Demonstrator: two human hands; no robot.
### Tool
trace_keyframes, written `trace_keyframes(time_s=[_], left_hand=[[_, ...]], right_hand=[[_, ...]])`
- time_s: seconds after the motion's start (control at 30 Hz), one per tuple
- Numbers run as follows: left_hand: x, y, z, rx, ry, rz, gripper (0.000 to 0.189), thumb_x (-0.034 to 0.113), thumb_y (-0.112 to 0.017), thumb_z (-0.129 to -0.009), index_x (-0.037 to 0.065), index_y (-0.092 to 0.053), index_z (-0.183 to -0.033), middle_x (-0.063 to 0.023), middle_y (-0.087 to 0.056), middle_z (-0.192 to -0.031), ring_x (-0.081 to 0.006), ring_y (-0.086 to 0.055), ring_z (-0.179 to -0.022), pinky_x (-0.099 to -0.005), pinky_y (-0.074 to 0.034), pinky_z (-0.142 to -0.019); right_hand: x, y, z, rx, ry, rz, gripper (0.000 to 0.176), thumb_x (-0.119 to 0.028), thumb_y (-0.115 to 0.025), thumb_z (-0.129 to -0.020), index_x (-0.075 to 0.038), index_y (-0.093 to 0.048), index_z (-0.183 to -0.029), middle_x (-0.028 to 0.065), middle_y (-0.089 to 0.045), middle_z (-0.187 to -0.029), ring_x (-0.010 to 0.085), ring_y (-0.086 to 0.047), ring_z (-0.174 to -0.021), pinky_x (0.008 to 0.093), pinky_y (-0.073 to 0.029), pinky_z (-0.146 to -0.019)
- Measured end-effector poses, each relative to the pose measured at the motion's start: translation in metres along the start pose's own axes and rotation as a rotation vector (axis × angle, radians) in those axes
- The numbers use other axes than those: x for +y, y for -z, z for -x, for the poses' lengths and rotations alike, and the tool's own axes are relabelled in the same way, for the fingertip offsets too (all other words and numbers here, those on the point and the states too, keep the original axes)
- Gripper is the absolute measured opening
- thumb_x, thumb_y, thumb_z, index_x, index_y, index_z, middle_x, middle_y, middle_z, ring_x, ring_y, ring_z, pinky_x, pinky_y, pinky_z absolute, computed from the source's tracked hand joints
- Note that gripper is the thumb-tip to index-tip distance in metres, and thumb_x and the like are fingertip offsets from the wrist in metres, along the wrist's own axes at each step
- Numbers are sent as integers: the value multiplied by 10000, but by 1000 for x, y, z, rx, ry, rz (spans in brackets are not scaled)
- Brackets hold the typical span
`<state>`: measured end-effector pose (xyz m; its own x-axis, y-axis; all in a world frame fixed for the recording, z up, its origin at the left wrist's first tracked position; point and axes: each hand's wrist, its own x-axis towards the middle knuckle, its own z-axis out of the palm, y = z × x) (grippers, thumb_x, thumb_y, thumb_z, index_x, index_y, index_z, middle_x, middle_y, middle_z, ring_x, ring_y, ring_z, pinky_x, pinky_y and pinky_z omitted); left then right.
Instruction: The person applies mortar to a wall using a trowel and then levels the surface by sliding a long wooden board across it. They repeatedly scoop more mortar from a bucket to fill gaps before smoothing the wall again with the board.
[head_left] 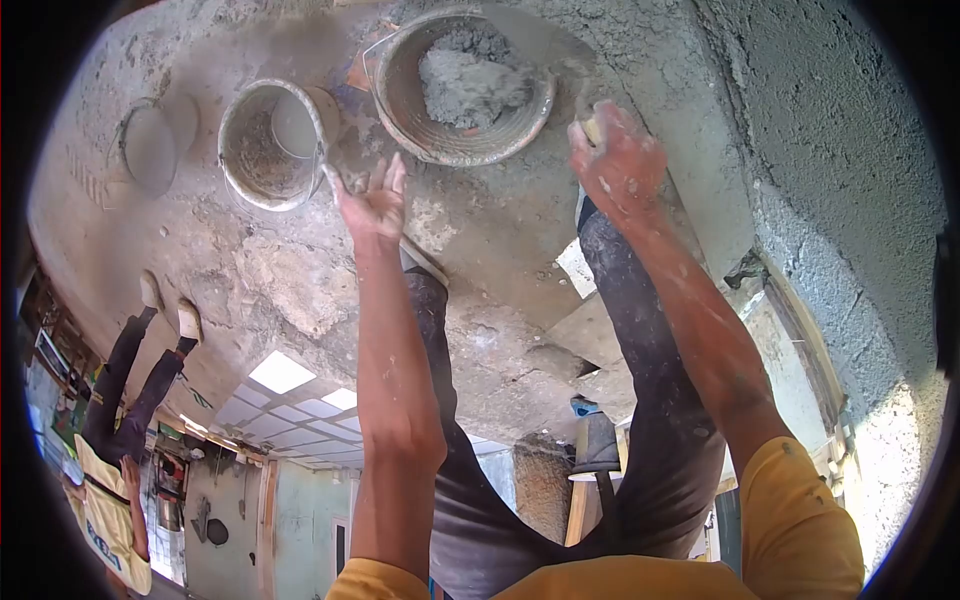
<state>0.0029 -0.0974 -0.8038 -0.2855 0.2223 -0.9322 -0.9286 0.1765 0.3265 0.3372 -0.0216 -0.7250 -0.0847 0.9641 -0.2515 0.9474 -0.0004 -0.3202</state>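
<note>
Grey mortar in rusty-brown pan, upper centre; your sleeves yellow, trousers dark, pale-spattered; co-worker's vest yellow, lower left.

Both bare forearms extend forward from yellow sleeves, roughly parallel and well apart. Left hand: palm open, fingers spread and slightly bent. Right hand: fingers curled tight into a fist, skin flecked with grey dust.
</note>
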Motion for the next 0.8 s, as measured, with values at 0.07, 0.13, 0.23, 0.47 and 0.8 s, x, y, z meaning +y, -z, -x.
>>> trace_keyframes(time_s=[0.07,0.13,0.23,0.47,0.8], left_hand=[[28,9,-32,-101,45,383,1017,625,-557,-1061,-7,-79,-1699,-311,-294,-1697,-532,-485,-1454,-646,-556,-1113],[45,12,-71,-224,-85,409,784,534,-483,-1107,-44,-338,-1617,-331,-444,-1599,-499,-528,-1433,-615,-570,-1112],[80,54,-172,-151,-84,394,450,154,-400,-1089,-164,-551,-1370,-295,-648,-1381,-454,-645,-1311,-539,-585,-1120],[80,48,-10,69,-285,-143,265,34,-411,-1038,-146,-573,-1144,-267,-672,-1182,-394,-717,-1057,-472,-666,-878],[24,-25,139,93,-830,-690,140,-10,-574,-913,-121,-644,-961,-96,-644,-956,-160,-595,-774,-338,-562,-702]], right_hand=[[-18,19,21,60,-93,-83,282,-298,-798,-893,-70,-723,-1042,185,-730,-847,409,-742,-776,484,-586,-689],[-28,47,40,-89,-317,-240,292,-298,-803,-910,-33,-697,-975,126,-673,-763,264,-678,-719,409,-535,-651],[-45,93,72,-306,-548,-407,350,-319,-795,-934,12,-685,-925,33,-596,-723,113,-514,-720,331,-452,-632],[-35,77,156,-274,-731,-510,403,-364,-807,-942,-7,-642,-850,-3,-584,-734,97,-523,-649,307,-450,-569],[-38,51,152,-372,-787,-598,436,-332,-773,-909,71,-723,-1069,205,-753,-827,329,-752,-795,437,-572,-785]])
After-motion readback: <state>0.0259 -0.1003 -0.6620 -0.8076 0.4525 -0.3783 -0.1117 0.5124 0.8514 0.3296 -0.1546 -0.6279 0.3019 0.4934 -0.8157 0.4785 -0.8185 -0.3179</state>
